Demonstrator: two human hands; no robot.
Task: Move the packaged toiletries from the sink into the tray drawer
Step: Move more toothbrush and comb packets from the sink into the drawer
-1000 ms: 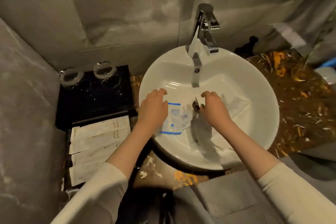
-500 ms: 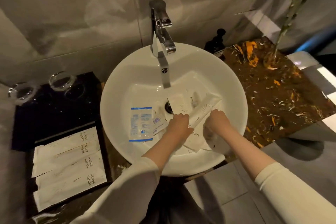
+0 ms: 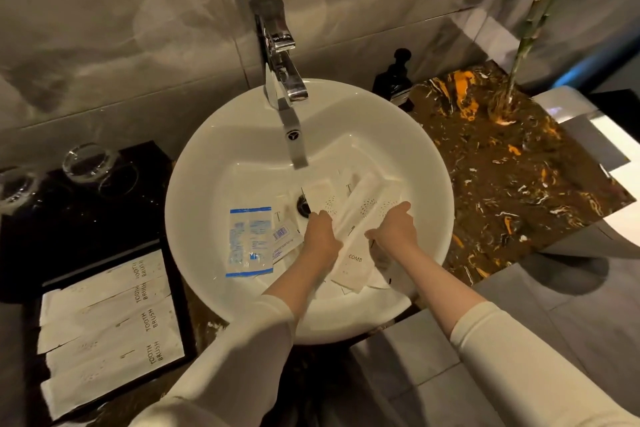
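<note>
A round white sink (image 3: 221, 156) holds several white paper packets, among them a long one marked COMB (image 3: 353, 262). A clear sachet with blue stripes (image 3: 247, 241) lies at the bowl's left, with a small barcode sachet (image 3: 284, 236) beside it. My left hand (image 3: 320, 237) and my right hand (image 3: 394, 229) are both in the bowl on the pile of long white packets (image 3: 362, 204), fingers curled at their edges. The black tray drawer (image 3: 175, 291) at lower left holds several packets marked TOOTH BRUSH (image 3: 104, 326).
A chrome tap (image 3: 282, 80) reaches over the sink. Two glass cups (image 3: 88, 163) stand on a black stand at the left. A dark pump bottle (image 3: 394, 78) and a plant stem (image 3: 526, 31) stand on the brown marbled counter (image 3: 512, 184) at the right.
Both hands moved from the blue sachets at the bowl's middle to the long white packets at its right. The view swung right, so the sink sits more to the left.
</note>
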